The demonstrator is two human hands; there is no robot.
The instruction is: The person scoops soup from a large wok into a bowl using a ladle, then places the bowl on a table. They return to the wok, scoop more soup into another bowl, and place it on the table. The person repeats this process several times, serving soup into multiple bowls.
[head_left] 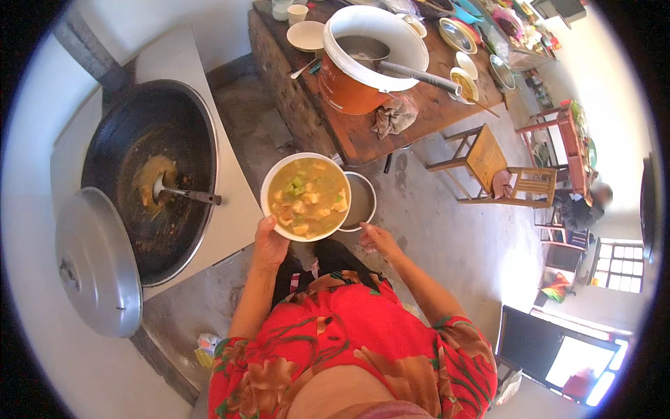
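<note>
A white bowl (268, 183) of yellowish soup with tofu-like chunks and green pieces is held at its near rim by my left hand (271, 243), closed on it. My right hand (379, 241) is to the right, fingers loosely bent and slightly apart, with nothing visible in them. Its fingertips overlap the near rim of a round metal basin (361, 199), partly hidden behind the bowl; whether they touch it I cannot tell. To the left is a large black wok (178, 115) with soup residue, and a dark-handled ladle (185, 194) rests in it.
A domed metal lid (101, 262) leans against the wok's near left edge. On the wooden table (279, 77) ahead stand an orange-brown bucket (352, 94) with a long-handled metal scoop (419, 75), a crumpled cloth (396, 115) and several bowls. A wooden chair (534, 183) and a seated person (583, 209) are at right.
</note>
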